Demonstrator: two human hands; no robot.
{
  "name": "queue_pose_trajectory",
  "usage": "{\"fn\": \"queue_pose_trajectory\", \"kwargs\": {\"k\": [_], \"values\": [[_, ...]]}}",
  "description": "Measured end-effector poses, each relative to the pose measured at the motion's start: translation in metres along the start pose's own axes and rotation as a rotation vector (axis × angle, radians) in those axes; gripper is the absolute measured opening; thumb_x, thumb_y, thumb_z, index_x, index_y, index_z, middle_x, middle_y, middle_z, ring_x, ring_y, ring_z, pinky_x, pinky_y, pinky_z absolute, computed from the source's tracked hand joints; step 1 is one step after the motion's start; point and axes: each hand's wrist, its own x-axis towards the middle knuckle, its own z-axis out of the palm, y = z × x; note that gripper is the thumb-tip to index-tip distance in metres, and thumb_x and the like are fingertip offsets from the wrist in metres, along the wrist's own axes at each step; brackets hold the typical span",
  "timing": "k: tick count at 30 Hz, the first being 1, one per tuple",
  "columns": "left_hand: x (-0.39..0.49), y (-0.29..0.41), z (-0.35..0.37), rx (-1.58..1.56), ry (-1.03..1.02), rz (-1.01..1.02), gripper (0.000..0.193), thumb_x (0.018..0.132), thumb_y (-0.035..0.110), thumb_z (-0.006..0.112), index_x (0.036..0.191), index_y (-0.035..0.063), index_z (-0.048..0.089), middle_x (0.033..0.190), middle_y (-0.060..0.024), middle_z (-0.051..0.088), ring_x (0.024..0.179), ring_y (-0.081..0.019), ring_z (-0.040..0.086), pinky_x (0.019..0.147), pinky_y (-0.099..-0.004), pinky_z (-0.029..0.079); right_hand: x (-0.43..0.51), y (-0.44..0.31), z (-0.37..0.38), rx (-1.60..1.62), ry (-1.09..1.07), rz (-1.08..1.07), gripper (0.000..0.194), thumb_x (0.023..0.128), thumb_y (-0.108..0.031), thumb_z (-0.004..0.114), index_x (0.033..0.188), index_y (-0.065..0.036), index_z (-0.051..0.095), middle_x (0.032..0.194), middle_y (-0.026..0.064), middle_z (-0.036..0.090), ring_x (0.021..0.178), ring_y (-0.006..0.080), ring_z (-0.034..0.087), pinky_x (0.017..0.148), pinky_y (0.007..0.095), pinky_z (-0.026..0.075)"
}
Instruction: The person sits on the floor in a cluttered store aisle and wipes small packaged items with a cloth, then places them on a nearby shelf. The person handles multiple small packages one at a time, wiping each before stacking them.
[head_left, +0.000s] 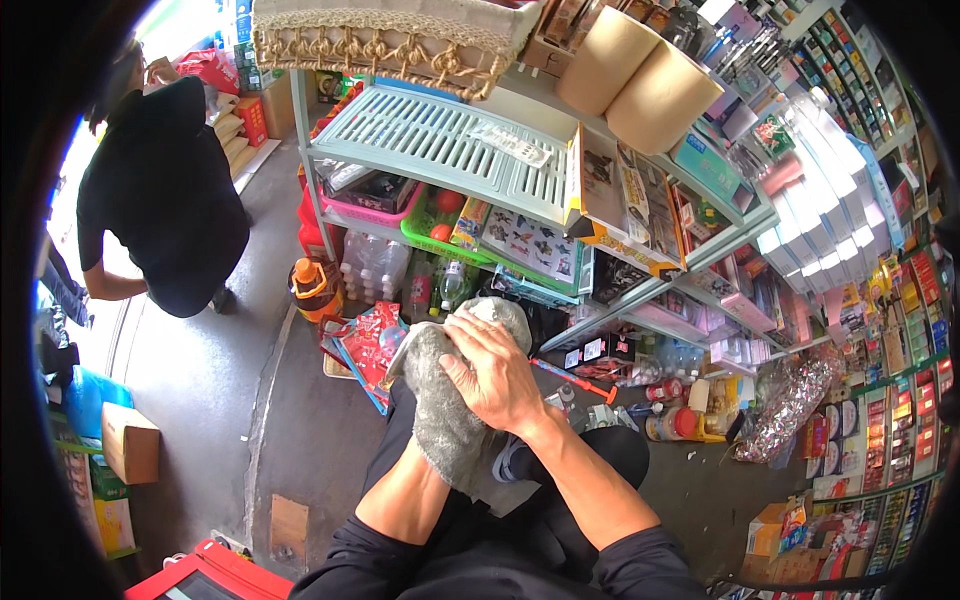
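Note:
A grey cloth (450, 405), fluffy like a towel, is draped over my left hand, whose fingers are hidden beneath it; only the wrist and forearm show. My right hand (491, 367) presses on top of the cloth with its fingers laid over a bunched fold. At the left of the cloth the edge of a rounded, shiny object (397, 360) shows; what it is cannot be told. Both hands are above my knees, in front of a light blue shelf rack (450, 139) with a slotted upper board.
A person in black (161, 187) stands at the left. A bottle with an orange cap (315, 289), red packets (371, 330) and a green basket (427, 244) are around the rack's lower part. Paper rolls (660, 97) and a woven basket (390, 56) rest above. A cardboard box (130, 442) is far left.

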Motion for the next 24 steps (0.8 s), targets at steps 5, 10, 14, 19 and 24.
{"fn": "queue_pose_trajectory", "kwargs": {"k": [5, 10, 14, 19, 24], "values": [[-0.011, 0.012, 0.029, 0.154, 0.262, -0.201, 0.064, 0.123, 0.039, 0.043, 0.179, 0.0079, 0.034, 0.185, -0.0088, 0.034, 0.172, -0.0232, 0.026, 0.142, -0.0439, 0.013, 0.002, -0.001, -0.006, -0.010, 0.138, 0.016, 0.049, 0.109, -0.013, 0.062, 0.153, 0.010, 0.062, 0.160, 0.0331, 0.060, 0.153, 0.0483, 0.055, 0.131, 0.0551, 0.041], [-0.008, 0.028, 0.079, 0.293, 0.276, -0.240, 0.060, 0.123, 0.030, 0.042, 0.179, 0.0101, 0.034, 0.185, -0.0099, 0.033, 0.172, -0.0237, 0.029, 0.142, -0.0426, 0.018, -0.011, -0.012, -0.009, 0.083, 0.097, 0.040, 0.060, 0.104, -0.003, 0.062, 0.162, 0.011, 0.052, 0.170, 0.0364, 0.047, 0.162, 0.0512, 0.042, 0.136, 0.0547, 0.037], [-0.014, 0.018, 0.039, 0.046, 0.380, -0.278, 0.060, 0.123, 0.030, 0.043, 0.178, 0.0075, 0.036, 0.183, -0.0112, 0.036, 0.169, -0.0208, 0.033, 0.141, -0.0395, 0.020, -0.021, -0.015, -0.019, 0.079, 0.034, 0.026, 0.068, 0.099, 0.002, 0.061, 0.165, 0.012, 0.046, 0.174, 0.0351, 0.043, 0.164, 0.0496, 0.040, 0.137, 0.0537, 0.036], [-0.004, 0.006, -0.036, -0.258, 0.459, -0.326, 0.060, 0.123, 0.031, 0.044, 0.177, 0.0076, 0.037, 0.181, -0.0116, 0.040, 0.167, -0.0219, 0.037, 0.141, -0.0400, 0.023, -0.033, -0.019, -0.017, -0.014, -0.041, -0.054, 0.068, 0.100, 0.000, 0.058, 0.166, 0.012, 0.046, 0.174, 0.0331, 0.044, 0.163, 0.0479, 0.043, 0.136, 0.0548, 0.038], [0.014, 0.037, -0.001, -0.423, -0.045, -0.387, 0.055, 0.120, 0.031, 0.049, 0.169, 0.0058, 0.048, 0.175, -0.0146, 0.048, 0.159, -0.0303, 0.048, 0.130, -0.0471, 0.042, -0.062, -0.047, -0.017, -0.168, -0.066, -0.178, 0.060, 0.102, 0.001, 0.053, 0.161, 0.011, 0.052, 0.168, 0.0320, 0.054, 0.158, 0.0453, 0.053, 0.131, 0.0553, 0.045]]}}
